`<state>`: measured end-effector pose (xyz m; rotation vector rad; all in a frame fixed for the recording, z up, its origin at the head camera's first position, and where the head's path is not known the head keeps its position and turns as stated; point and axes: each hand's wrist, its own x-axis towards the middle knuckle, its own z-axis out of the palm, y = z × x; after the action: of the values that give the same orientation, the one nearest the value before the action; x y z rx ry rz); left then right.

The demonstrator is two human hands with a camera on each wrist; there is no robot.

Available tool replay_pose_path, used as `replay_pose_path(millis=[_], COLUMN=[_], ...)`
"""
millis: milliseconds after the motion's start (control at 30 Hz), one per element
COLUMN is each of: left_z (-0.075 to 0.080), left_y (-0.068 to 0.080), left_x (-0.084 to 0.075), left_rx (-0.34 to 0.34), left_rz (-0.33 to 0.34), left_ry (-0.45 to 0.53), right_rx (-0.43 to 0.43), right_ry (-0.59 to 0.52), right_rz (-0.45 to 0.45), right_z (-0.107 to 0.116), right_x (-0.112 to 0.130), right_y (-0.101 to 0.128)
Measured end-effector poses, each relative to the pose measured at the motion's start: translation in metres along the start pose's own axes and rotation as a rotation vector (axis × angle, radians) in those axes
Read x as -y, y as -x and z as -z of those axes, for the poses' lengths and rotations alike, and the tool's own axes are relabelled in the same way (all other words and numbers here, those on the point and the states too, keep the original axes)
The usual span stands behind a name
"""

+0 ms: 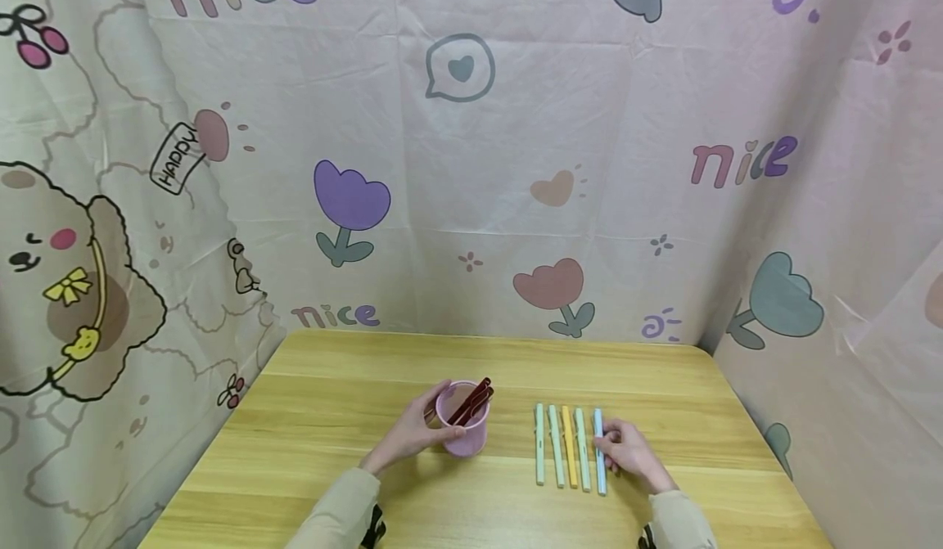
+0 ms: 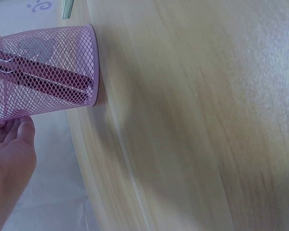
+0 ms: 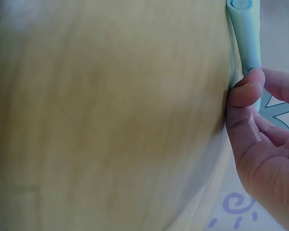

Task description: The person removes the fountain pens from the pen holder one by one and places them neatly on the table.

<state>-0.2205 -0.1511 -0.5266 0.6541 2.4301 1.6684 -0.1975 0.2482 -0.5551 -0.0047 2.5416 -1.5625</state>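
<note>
My left hand [image 1: 411, 434] grips a pink mesh pen holder [image 1: 466, 444] near its rim, thumb on the near side and fingers round the left. Inside the holder, dark red pens [image 1: 471, 404] lean to the right; the left wrist view shows them through the mesh wall [image 2: 62, 41]. The holder stands upright on the table. Over on the right, my right hand [image 1: 626, 448] pinches a light blue pen [image 1: 601, 481] between thumb and fingers. That pen is the rightmost of a row. In the right wrist view its rounded end [image 3: 243, 29] sticks up past the fingertips.
Left of the blue pen lie a green pen [image 1: 582, 449], a yellow pen [image 1: 569, 445] and two more pale green pens [image 1: 540, 444], side by side with small gaps. The wooden table [image 1: 331, 377] ends against a printed cloth backdrop [image 1: 442, 164].
</note>
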Motion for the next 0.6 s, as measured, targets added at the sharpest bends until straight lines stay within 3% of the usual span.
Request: replay_pose_path(millis=[600], left_z=[0.0006], left_y=[-0.0006], left_x=[-0.0005], left_rx=[0.002], left_rz=[0.008], left_ry=[-0.022], right_rx=[-0.104], right_ry=[0.148], right_rz=[-0.065], right_z=[-0.0074], right_x=[0.0081], right_y=[0.0001])
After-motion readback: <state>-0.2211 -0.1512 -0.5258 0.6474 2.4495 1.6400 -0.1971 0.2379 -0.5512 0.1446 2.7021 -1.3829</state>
